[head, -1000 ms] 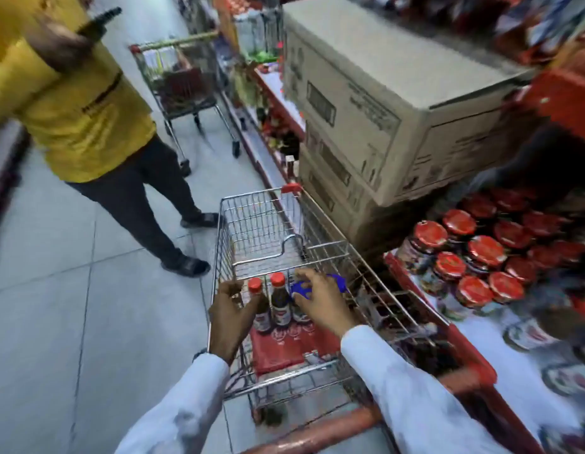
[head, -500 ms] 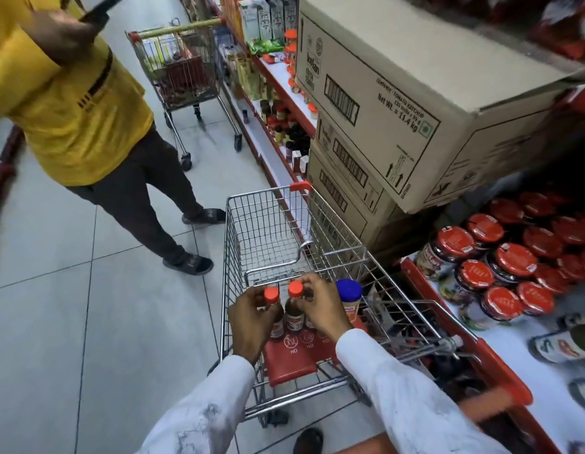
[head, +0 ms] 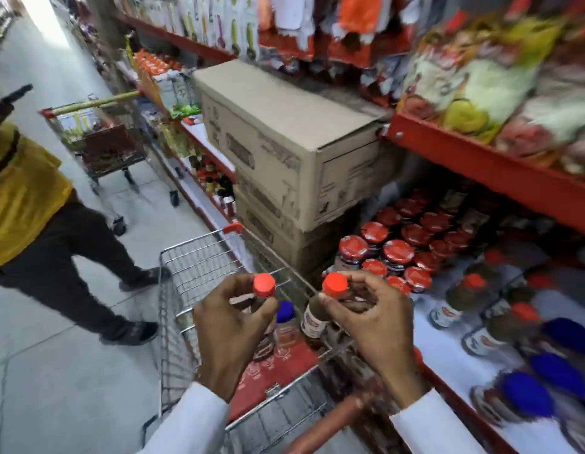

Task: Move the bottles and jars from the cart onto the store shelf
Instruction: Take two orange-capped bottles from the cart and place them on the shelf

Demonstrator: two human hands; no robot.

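Your left hand (head: 232, 335) hides most of its bottle (head: 264, 317), so its label can't be read. At right, the shelf (head: 455, 365) jars smear into blur. The person in yellow (head: 26, 198) is cut off by the left edge.

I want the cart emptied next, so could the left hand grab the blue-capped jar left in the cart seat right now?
Probably not yet: the left hand already grips an orange-capped bottle. The blue-capped jar stands uncovered just beside it, so once that hand is free, access looks clear.
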